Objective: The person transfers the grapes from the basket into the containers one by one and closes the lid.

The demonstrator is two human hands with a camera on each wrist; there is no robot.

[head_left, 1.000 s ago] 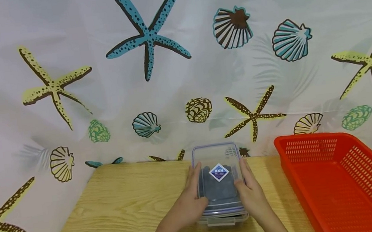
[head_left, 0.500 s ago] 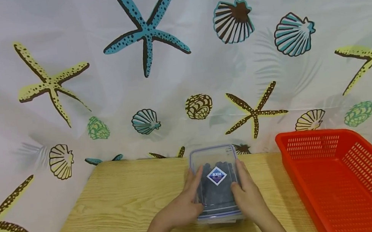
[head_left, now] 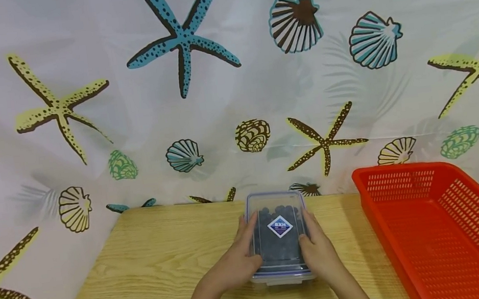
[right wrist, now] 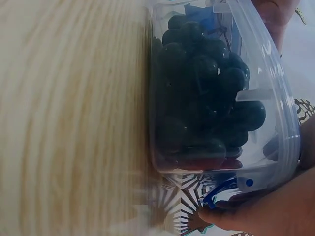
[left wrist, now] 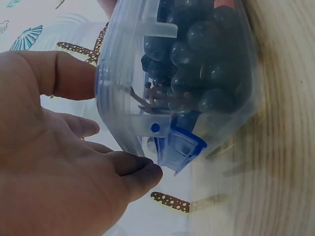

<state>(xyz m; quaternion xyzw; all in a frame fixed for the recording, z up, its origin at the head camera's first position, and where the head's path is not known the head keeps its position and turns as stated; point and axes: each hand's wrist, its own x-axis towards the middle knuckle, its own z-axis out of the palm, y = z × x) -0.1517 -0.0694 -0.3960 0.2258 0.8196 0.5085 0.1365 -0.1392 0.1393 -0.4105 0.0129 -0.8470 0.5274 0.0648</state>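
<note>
A clear plastic food storage box (head_left: 263, 282) stands on the wooden table, holding dark grapes (left wrist: 204, 37) with a brown stem. Over its top lies a clear lid (head_left: 272, 201) with a blue-violet edge and a diamond "BXH" sticker. My left hand (head_left: 233, 262) grips the lid's left side, thumb near the front corner. Its fingertips touch the end of the box beside a blue clip (left wrist: 184, 147) that sticks outward. On the other side my right hand (head_left: 325, 254) holds the lid's right edge. Another blue clip (right wrist: 222, 191) juts out by the right fingers.
A red plastic basket (head_left: 385, 246) with slotted walls stands at the right of the wooden table (head_left: 146, 268). Behind the table hangs a white curtain (head_left: 225, 102) printed with starfish and shells, which also runs along the left side.
The lid has come down from slightly raised and offset to lie level over the box. Both hands have stayed at its sides. The view has shifted slightly.
</note>
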